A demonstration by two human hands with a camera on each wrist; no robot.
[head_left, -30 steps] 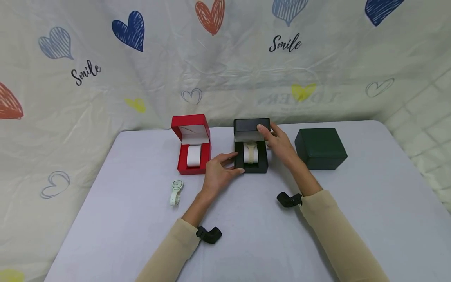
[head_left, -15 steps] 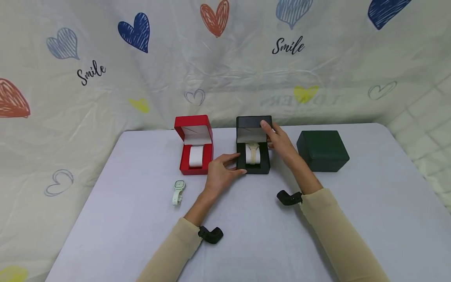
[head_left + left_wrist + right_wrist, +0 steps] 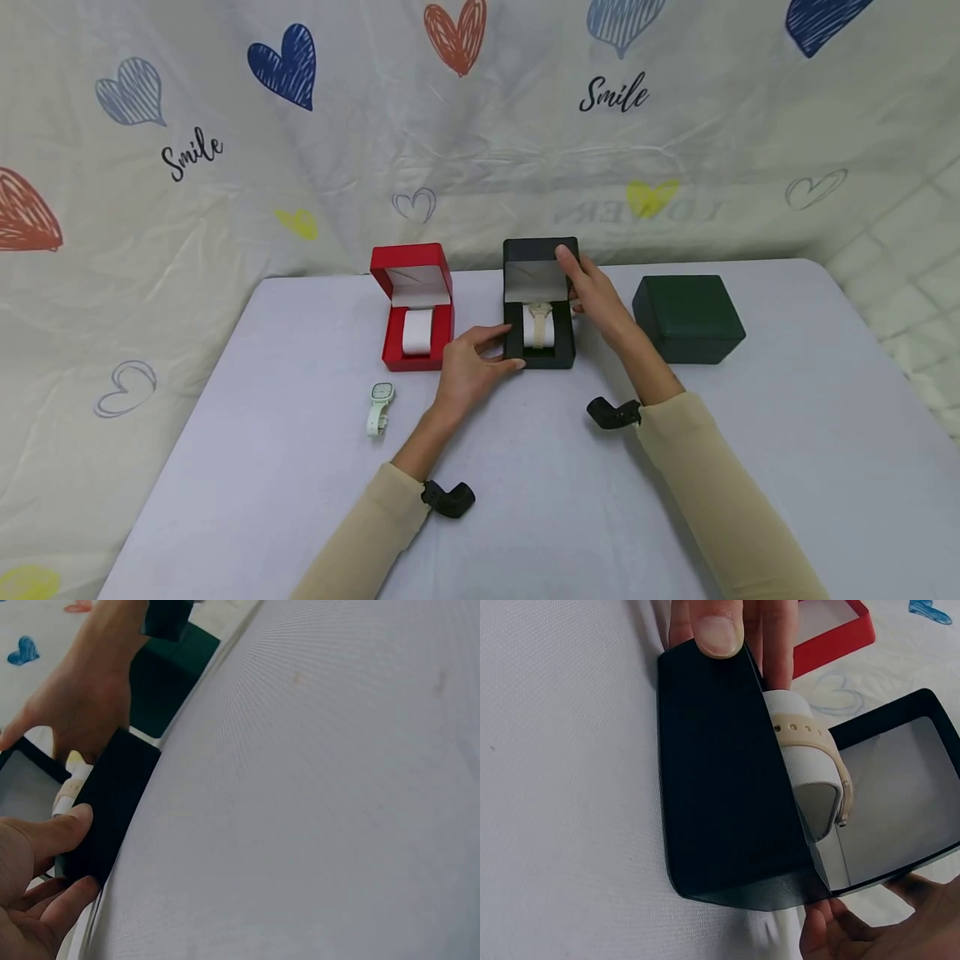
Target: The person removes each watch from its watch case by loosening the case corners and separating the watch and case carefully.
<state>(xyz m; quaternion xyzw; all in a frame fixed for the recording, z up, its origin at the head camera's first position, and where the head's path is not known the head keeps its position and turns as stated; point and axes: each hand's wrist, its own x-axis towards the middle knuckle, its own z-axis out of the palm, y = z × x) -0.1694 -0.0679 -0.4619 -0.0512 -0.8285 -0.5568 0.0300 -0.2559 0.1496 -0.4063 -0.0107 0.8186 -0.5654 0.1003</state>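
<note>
A black watch box (image 3: 547, 362) stands at the back middle of the table with its lid (image 3: 528, 250) raised, showing a pale lining. Inside, a watch with a cream strap (image 3: 539, 329) is wrapped round a white cushion (image 3: 801, 766). My left hand (image 3: 468, 371) grips the base at its left side, thumb at the front and fingers on the side. On the right, my right hand (image 3: 598, 302) holds the lid's right edge, with the thumb on its upper face and the other fingers partly hidden behind the box.
Left of the black box stands an open red watch box (image 3: 408, 254) with a bare white cushion. A pale green-white watch (image 3: 378, 408) lies on the table (image 3: 285, 467) in front of it. A closed dark green box (image 3: 686, 312) sits to the right. A printed curtain (image 3: 502, 125) hangs behind.
The black box's lid has swung further up and back, with the right thumb moving up along with it. The left hand keeps its hold on the base.
</note>
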